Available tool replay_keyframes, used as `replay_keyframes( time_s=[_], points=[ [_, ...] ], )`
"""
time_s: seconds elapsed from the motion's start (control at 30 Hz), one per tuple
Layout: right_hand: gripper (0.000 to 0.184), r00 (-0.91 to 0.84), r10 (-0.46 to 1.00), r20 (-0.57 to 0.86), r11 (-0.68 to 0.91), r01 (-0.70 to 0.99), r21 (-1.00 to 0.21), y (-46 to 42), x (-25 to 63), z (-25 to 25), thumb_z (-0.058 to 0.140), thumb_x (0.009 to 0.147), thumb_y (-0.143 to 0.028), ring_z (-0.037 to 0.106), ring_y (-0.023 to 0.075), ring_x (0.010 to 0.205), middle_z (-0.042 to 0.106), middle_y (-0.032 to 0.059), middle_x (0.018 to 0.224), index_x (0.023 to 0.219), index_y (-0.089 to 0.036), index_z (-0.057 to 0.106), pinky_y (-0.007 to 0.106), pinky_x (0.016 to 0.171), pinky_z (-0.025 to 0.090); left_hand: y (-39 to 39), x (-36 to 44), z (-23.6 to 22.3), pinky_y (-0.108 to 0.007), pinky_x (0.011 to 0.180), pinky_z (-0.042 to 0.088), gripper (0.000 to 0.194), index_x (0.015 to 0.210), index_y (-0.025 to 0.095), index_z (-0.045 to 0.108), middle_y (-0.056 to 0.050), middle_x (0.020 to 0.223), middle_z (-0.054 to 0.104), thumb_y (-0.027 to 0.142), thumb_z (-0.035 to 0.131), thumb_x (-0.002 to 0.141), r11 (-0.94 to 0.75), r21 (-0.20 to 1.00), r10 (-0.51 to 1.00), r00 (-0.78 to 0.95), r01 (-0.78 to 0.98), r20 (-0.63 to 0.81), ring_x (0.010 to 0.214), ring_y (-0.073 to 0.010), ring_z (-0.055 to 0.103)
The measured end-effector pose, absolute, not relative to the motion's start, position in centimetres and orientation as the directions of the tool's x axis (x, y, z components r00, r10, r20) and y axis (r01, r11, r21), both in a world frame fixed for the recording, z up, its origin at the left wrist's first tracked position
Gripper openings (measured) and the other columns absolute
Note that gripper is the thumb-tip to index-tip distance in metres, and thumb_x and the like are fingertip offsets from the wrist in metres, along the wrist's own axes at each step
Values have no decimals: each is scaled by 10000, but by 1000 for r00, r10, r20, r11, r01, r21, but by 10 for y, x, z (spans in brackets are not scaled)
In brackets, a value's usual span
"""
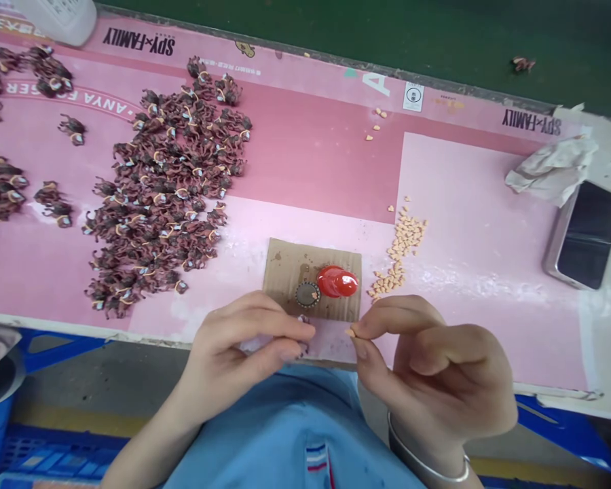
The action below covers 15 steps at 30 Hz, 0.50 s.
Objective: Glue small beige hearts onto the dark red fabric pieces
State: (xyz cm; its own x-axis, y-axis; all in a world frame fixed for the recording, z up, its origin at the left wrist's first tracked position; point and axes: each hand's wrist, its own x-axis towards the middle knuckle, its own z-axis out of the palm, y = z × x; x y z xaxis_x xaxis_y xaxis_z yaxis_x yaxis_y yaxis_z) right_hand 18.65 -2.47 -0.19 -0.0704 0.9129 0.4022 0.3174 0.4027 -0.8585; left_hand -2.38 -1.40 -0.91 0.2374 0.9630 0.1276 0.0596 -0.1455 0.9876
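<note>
My left hand (257,339) pinches a small dark brown figurine (304,320), mostly hidden by the thumb and forefinger. Between the thumb and forefinger of my right hand (428,367) is a tiny tan piece (350,333), held a little to the right of the figurine and apart from it. Just beyond both hands lies a piece of cardboard (280,268). On it sit a bottle cap (307,295) and a shiny red bottle (337,281). Loose tan pieces (404,238) are scattered past my right hand.
A big heap of brown figurines (168,183) covers the table's left part, with smaller groups farther left. A white bottle (64,17) stands at the far left. At the right are a crumpled tissue (552,166) and a phone (585,234). One figurine (523,64) lies on the green surface.
</note>
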Motion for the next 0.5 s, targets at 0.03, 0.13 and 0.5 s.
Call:
replay_keyframes(
  time_s=[0.03, 0.13, 0.5],
  points=[
    [412, -58, 914, 401, 399, 303, -866, -25, 186, -3, 714, 831, 41, 722, 157, 715, 788, -16, 863, 809, -261, 434, 374, 714, 623, -14, -23, -9, -231, 632, 611, 223, 1020, 260, 833, -41, 805, 778, 443, 715, 976, -130, 991, 958, 262, 30, 117, 703, -147, 719],
    [404, -33, 917, 397, 389, 284, -876, -27, 186, -7, 708, 823, 49, 724, 154, 727, 789, -11, 869, 826, -254, 440, 374, 742, 623, -15, -20, -12, -269, 715, 648, 326, 1160, 285, 813, -58, 920, 805, 488, 764, 910, -102, 994, 964, 251, 32, 90, 787, -181, 757],
    [401, -25, 919, 395, 385, 281, -879, -22, 183, -4, 685, 837, 37, 713, 144, 703, 766, -28, 822, 831, -260, 416, 350, 734, 604, -19, -24, -12, -256, 732, 639, 161, 1140, 227, 736, -80, 975, 769, 296, 620, 1054, -194, 967, 949, 281, 163, 143, 869, -184, 754]
  ],
)
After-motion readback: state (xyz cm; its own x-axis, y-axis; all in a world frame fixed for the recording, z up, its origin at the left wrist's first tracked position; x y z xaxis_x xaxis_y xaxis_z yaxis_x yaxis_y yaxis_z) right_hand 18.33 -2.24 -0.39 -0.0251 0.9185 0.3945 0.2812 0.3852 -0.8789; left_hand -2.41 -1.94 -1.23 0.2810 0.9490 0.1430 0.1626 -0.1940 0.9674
